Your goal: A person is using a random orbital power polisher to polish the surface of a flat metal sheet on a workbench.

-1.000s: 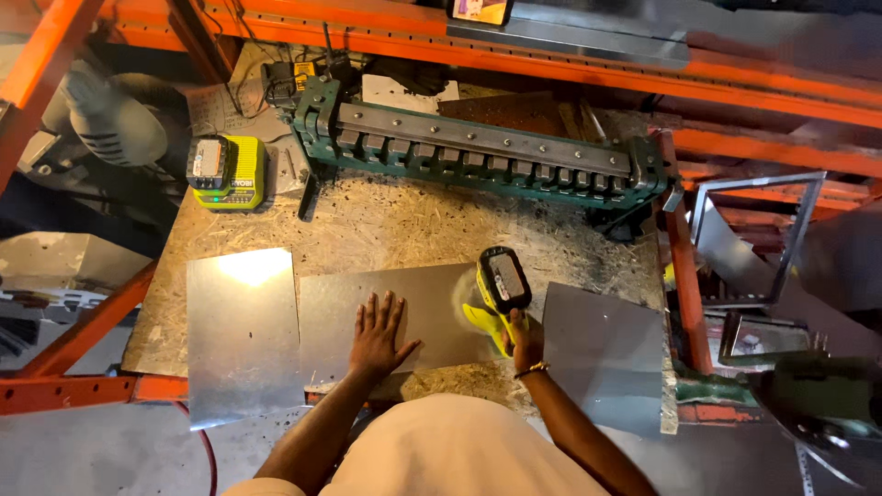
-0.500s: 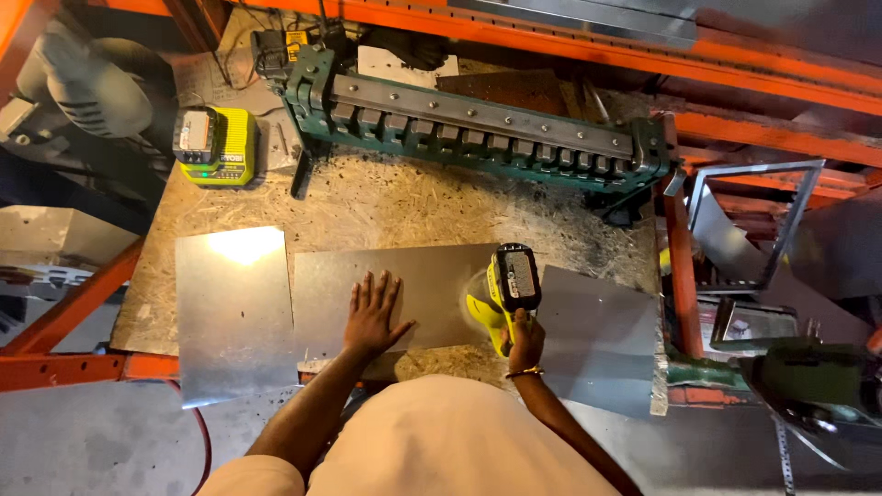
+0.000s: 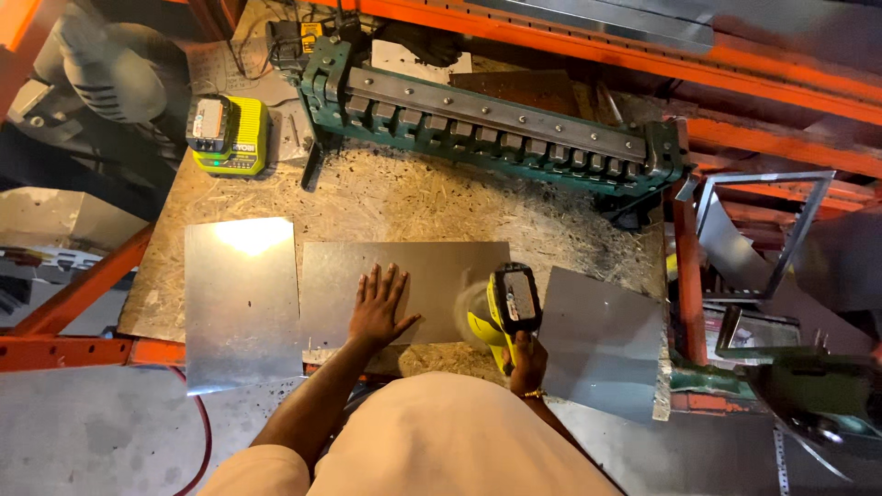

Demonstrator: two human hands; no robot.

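My left hand [image 3: 378,308] flat, fingers spread, pressing middle metal sheet [image 3: 404,289] at frame centre. My right hand [image 3: 527,360] clenched round handle of yellow power tool [image 3: 503,308], its head over sheet's right edge. Second sheet [image 3: 241,298] lies left, touching; third sheet [image 3: 602,340] lower right. All on chipboard bench [image 3: 413,202]. Green bending brake [image 3: 496,129] across top. Battery charger [image 3: 228,135] upper left.
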